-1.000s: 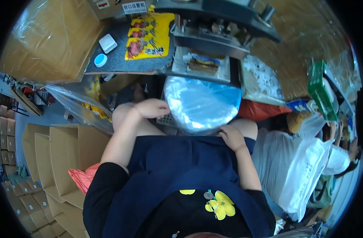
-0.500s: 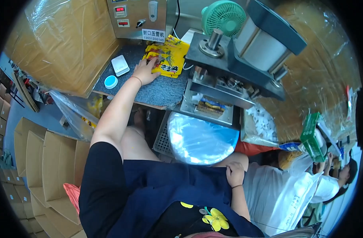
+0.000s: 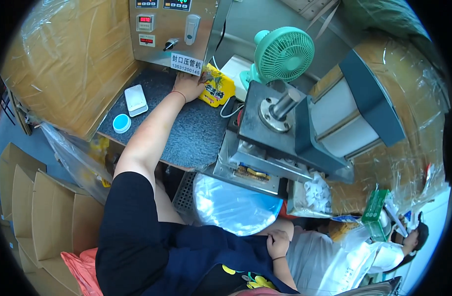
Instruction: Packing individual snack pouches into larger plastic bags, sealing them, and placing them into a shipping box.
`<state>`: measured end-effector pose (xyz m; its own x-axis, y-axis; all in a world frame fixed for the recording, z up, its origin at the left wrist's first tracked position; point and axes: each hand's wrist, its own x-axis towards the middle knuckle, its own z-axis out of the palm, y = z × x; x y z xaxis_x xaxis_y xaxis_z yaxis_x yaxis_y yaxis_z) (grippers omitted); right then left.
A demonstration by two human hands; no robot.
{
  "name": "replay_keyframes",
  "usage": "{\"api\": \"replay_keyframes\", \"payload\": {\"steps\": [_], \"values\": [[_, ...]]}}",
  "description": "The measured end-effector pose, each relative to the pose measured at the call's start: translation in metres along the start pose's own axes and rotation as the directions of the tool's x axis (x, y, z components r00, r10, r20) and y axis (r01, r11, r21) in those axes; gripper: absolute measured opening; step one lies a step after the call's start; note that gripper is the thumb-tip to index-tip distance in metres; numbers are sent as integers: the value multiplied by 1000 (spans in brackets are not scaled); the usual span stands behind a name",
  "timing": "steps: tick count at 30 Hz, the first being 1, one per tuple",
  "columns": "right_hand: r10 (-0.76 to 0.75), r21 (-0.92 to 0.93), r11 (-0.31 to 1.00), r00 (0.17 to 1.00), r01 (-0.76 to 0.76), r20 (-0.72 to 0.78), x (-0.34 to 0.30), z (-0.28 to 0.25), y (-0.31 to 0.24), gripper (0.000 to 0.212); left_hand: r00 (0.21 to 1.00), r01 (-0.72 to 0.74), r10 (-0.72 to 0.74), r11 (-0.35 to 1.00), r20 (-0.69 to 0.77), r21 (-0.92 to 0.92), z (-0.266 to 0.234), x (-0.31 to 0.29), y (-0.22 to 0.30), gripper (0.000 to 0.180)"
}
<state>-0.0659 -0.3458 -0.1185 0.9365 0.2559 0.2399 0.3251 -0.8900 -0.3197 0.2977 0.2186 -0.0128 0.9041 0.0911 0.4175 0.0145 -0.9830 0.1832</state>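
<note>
My left hand (image 3: 187,88) reaches to the back of the dark textured mat (image 3: 181,133), close under the steel control box (image 3: 174,44). Its fingers stretch forward at the left side of several yellow printed pouches (image 3: 217,89); the fingertips are partly hidden by the box's lower edge. Left of that forearm lie a small white square tray-like object (image 3: 135,100) and a round tub with a light-blue top (image 3: 121,123). My right hand (image 3: 277,244) rests on my lap with loosely laid fingers, holding nothing, near a large plastic-covered round container (image 3: 236,204).
A metal press (image 3: 285,133) stands right of the mat, with a green fan (image 3: 285,54) behind. White small parts fill a bin (image 3: 316,195). Open cartons (image 3: 53,212) stand at left, a film-wrapped carton (image 3: 78,64) behind. Another person (image 3: 389,254) sits at right.
My left hand has slid back from the middle of the pouches toward the control box. The whole view has shifted, showing more of the back. My right hand stays on my lap.
</note>
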Motion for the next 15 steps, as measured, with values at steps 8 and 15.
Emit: {"api": "replay_keyframes", "payload": {"steps": [8, 15], "values": [[50, -9, 999, 998, -51, -26, 2, 1, 7, 7, 875, 405, -349, 907, 336, -114, 6, 55, 30, 56], [21, -8, 1000, 1000, -21, -17, 13, 6, 10, 6, 851, 453, -374, 878, 369, -155, 42, 74, -19, 42]]}}
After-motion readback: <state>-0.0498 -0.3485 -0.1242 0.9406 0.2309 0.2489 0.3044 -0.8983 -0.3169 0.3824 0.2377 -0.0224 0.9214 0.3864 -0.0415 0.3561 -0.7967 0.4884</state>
